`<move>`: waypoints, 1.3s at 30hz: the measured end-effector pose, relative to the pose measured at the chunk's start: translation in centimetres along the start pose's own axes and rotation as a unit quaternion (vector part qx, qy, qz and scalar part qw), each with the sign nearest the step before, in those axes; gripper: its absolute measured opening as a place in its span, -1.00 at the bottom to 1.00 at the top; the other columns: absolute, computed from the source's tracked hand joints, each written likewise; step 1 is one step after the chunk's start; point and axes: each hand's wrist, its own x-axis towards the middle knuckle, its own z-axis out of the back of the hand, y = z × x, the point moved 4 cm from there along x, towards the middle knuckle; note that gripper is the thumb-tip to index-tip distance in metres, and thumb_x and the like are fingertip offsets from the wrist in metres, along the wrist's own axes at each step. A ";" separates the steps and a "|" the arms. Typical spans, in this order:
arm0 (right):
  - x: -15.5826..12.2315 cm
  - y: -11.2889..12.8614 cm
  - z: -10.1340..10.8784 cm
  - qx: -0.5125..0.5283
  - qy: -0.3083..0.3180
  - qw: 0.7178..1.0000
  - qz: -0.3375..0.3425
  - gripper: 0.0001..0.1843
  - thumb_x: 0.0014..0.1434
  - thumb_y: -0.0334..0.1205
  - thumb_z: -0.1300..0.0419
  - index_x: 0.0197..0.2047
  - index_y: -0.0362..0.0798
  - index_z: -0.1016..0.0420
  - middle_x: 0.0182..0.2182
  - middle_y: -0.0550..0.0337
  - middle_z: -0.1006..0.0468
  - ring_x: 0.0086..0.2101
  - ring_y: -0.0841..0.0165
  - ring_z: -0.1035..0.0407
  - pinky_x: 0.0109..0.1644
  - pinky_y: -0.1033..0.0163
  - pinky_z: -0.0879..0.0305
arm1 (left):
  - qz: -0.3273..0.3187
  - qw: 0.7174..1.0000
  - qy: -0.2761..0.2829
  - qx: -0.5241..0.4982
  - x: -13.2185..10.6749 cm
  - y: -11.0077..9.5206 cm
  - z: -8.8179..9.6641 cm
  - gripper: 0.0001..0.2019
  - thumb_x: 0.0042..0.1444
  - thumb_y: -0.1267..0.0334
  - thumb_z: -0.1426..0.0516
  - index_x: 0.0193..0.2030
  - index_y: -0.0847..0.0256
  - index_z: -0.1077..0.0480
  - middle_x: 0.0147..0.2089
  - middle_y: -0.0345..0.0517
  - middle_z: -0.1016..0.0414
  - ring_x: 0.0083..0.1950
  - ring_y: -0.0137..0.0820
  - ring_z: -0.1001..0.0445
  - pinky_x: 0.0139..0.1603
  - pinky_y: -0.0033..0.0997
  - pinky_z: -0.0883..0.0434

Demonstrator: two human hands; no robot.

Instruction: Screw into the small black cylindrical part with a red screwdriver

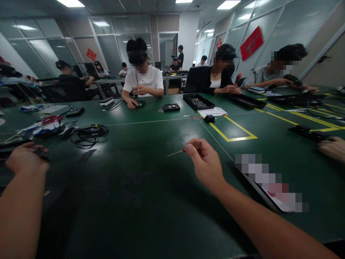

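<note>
My right hand (206,163) is closed on a small screwdriver (184,149) with a reddish handle, held above the green table (121,205). Its thin metal shaft points left, touching nothing. At the far left, my left hand (27,158) has its fingers curled by a small dark object (43,155), too unclear to name. Just beyond that hand lie a coil of black cables (90,135) and a heap of white and blue cloth-like items (48,127).
A flat white-edged item (262,190), partly blurred, lies right of my right forearm. Black parts trays (198,101), a small black block (209,118) and yellow tape (242,138) are farther back. Across the table several people work; another person's hand (334,148) is at the right edge.
</note>
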 end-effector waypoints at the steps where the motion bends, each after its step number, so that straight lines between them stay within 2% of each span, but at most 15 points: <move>1: 0.0 0.1 0.1 0.003 -0.009 1.000 0.001 -0.80 0.35 -0.04 -0.20 -0.16 0.02 -0.51 -0.34 0.20 -0.59 -0.33 0.33 -0.47 -0.23 0.19 -0.37 | 0.057 0.998 -0.019 -0.016 -1.2 0.1 -0.6 -0.67 0.06 0.78 0.18 -0.44 0.28 -0.15 -0.52 -0.23 -0.16 -0.52 -0.46 -0.18 -0.35 -0.48 -0.22; 2: 0.0 0.1 0.2 0.008 -0.016 1.000 0.001 -0.80 0.35 -0.03 -0.20 -0.15 0.03 -0.52 -0.35 0.22 -0.58 -0.35 0.34 -0.46 -0.26 0.20 -0.36 | 0.086 0.996 0.019 -0.035 -2.6 0.1 -1.7 -0.68 0.05 0.77 0.16 -0.40 0.28 -0.18 -0.50 -0.23 -0.20 -0.50 -0.45 -0.21 -0.37 -0.49 -0.20; 4: 0.1 0.2 0.3 0.018 -0.023 1.000 -0.003 -0.78 0.35 -0.01 -0.21 -0.11 0.04 -0.53 -0.39 0.25 -0.56 -0.40 0.36 -0.43 -0.31 0.22 -0.34 | 0.115 0.981 0.136 -0.073 -6.3 0.4 -4.2 -0.70 0.05 0.74 0.11 -0.35 0.27 -0.22 -0.48 -0.22 -0.20 -0.48 -0.44 -0.22 -0.40 -0.51 -0.19; 6: 0.1 0.1 0.4 0.025 -0.026 0.999 -0.009 -0.77 0.35 0.00 -0.22 -0.06 0.06 -0.54 -0.43 0.28 -0.53 -0.43 0.37 -0.42 -0.34 0.22 -0.33 | 0.134 0.957 0.242 -0.091 -10.8 1.1 -6.2 -0.71 -0.02 0.70 0.05 -0.29 0.28 -0.32 -0.47 -0.21 -0.28 -0.44 -0.43 -0.29 -0.37 -0.51 -0.27; 10: 0.1 0.2 0.5 0.032 -0.043 0.999 -0.005 -0.77 0.34 -0.01 -0.23 -0.05 0.07 -0.54 -0.42 0.28 -0.55 -0.39 0.35 -0.45 -0.28 0.18 -0.37 | 0.171 0.879 0.436 -0.092 -20.5 2.6 -8.8 -0.67 -0.14 0.62 0.01 -0.26 0.28 -0.41 -0.47 -0.14 -0.36 -0.42 -0.38 -0.36 -0.35 -0.45 -0.32; 12: 0.1 0.3 0.6 0.045 -0.058 0.997 0.002 -0.80 0.33 -0.04 -0.24 -0.06 0.07 -0.53 -0.34 0.24 -0.59 -0.33 0.33 -0.47 -0.21 0.15 -0.40 | 0.161 0.824 0.530 -0.117 -24.9 2.4 -9.5 -0.69 -0.13 0.56 -0.01 -0.24 0.28 -0.42 -0.44 -0.13 -0.39 -0.39 -0.38 -0.37 -0.31 -0.45 -0.32; 15: 0.2 0.6 0.7 0.064 -0.086 0.994 0.009 -0.80 0.30 -0.10 -0.26 -0.03 0.07 -0.50 -0.18 0.17 -0.62 -0.24 0.31 -0.50 -0.11 0.11 -0.43 | 0.166 0.765 0.605 -0.147 -29.7 1.7 -9.9 -0.74 -0.04 0.44 -0.04 -0.19 0.28 -0.43 -0.39 -0.12 -0.42 -0.34 -0.37 -0.38 -0.26 -0.42 -0.34; 17: 0.3 0.9 0.9 0.069 -0.102 0.992 0.015 -0.79 0.30 -0.12 -0.25 -0.01 0.07 -0.49 -0.16 0.17 -0.62 -0.23 0.31 -0.50 -0.11 0.11 -0.44 | 0.178 0.743 0.628 -0.145 -31.8 1.4 -10.1 -0.71 -0.07 0.44 -0.04 -0.18 0.27 -0.42 -0.39 -0.13 -0.41 -0.34 -0.38 -0.36 -0.25 -0.41 -0.33; 20: 0.2 1.5 1.1 0.063 -0.116 0.991 0.030 -0.81 0.32 -0.12 -0.22 -0.02 0.06 -0.49 -0.27 0.22 -0.59 -0.30 0.34 -0.49 -0.19 0.16 -0.44 | 0.188 0.731 0.644 -0.124 -33.8 1.6 -10.3 -0.68 -0.13 0.45 -0.04 -0.18 0.25 -0.39 -0.40 -0.16 -0.39 -0.35 -0.39 -0.34 -0.25 -0.40 -0.30; 24: 0.1 2.2 1.4 0.062 -0.127 0.989 0.040 -0.82 0.33 -0.04 -0.21 -0.11 0.06 -0.51 -0.37 0.26 -0.54 -0.40 0.37 -0.45 -0.31 0.22 -0.42 | 0.162 0.727 0.655 -0.127 -34.6 2.5 -10.4 -0.71 -0.10 0.41 -0.03 -0.18 0.22 -0.36 -0.36 -0.15 -0.37 -0.31 -0.35 -0.34 -0.18 -0.33 -0.31; 28: -0.1 2.7 1.4 0.048 -0.124 0.990 0.036 -0.77 0.34 0.03 -0.19 -0.21 0.06 -0.49 -0.39 0.24 -0.51 -0.39 0.35 -0.46 -0.30 0.20 -0.44 | 0.077 0.717 0.679 -0.142 -34.4 3.3 -10.2 -0.62 -0.13 0.42 -0.10 -0.08 0.18 -0.31 -0.18 -0.12 -0.38 -0.12 -0.30 -0.38 0.02 -0.27 -0.33; 30: -0.2 2.8 1.4 0.044 -0.117 0.992 0.033 -0.77 0.34 0.03 -0.19 -0.19 0.07 -0.48 -0.38 0.23 -0.52 -0.39 0.34 -0.47 -0.29 0.19 -0.46 | 0.022 0.723 0.679 -0.123 -34.1 3.7 -10.1 -0.54 -0.15 0.48 -0.15 -0.04 0.15 -0.25 -0.11 -0.11 -0.38 -0.05 -0.30 -0.40 0.09 -0.25 -0.32; 32: -0.3 2.7 1.3 0.045 -0.103 0.993 0.031 -0.79 0.35 0.01 -0.18 -0.15 0.06 -0.48 -0.36 0.22 -0.55 -0.38 0.34 -0.49 -0.28 0.18 -0.47 | 0.002 0.730 0.675 -0.105 -34.0 4.2 -10.1 -0.54 -0.09 0.50 -0.20 -0.03 0.14 -0.23 -0.07 -0.10 -0.40 -0.04 -0.31 -0.43 0.12 -0.22 -0.33; 36: -0.4 2.0 1.0 0.016 -0.055 0.997 0.042 -0.81 0.39 -0.04 -0.16 -0.07 0.06 -0.48 -0.31 0.21 -0.60 -0.33 0.32 -0.53 -0.22 0.16 -0.46 | 0.036 0.705 0.702 -0.091 -34.1 5.4 -10.6 -0.64 0.02 0.37 -0.32 -0.04 0.21 -0.36 -0.02 -0.01 -0.51 0.02 -0.23 -0.50 0.14 -0.17 -0.38; 39: -0.5 1.5 0.8 -0.032 -0.030 0.998 0.054 -0.81 0.40 -0.06 -0.15 -0.04 0.05 -0.48 -0.30 0.19 -0.63 -0.30 0.29 -0.55 -0.19 0.14 -0.44 | 0.018 0.708 0.700 -0.087 -33.9 6.2 -11.0 -0.64 0.00 0.35 -0.36 -0.03 0.23 -0.48 0.01 0.00 -0.55 0.06 -0.20 -0.50 0.19 -0.15 -0.35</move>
